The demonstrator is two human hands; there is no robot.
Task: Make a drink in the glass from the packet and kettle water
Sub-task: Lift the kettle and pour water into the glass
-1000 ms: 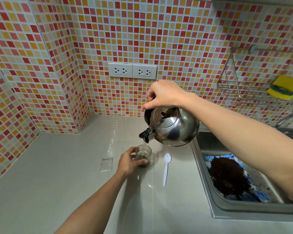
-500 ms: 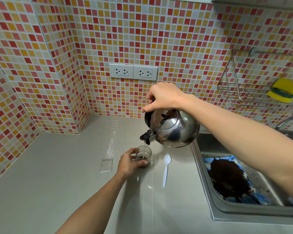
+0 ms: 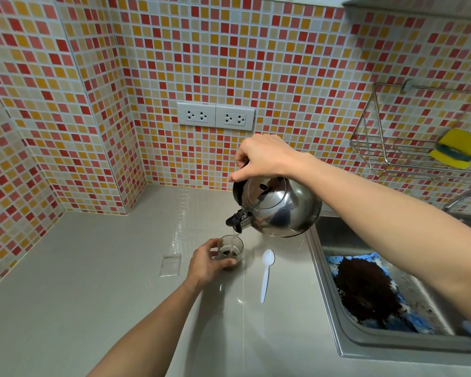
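A small clear glass [image 3: 233, 251] stands on the grey counter with dark liquid in its bottom. My left hand [image 3: 206, 263] wraps around its left side. My right hand [image 3: 261, 157] grips the black handle of a shiny steel kettle [image 3: 279, 208], held tilted above the glass with its black spout pointing down-left. A thin stream of water falls from the spout into the glass. An empty clear packet [image 3: 170, 265] lies flat on the counter to the left of the glass. A white plastic spoon [image 3: 266, 273] lies to the right of the glass.
A steel sink [image 3: 329, 281] on the right holds a blue cloth covered with dark grounds [image 3: 367, 291]. A wire rack [image 3: 378, 148] with a yellow sponge [image 3: 458, 148] hangs on the tiled wall. Two wall sockets [image 3: 215, 117] sit above the counter.
The kettle has stayed tilted and pouring over the glass, drifting only slightly. My left hand keeps its hold on the glass.
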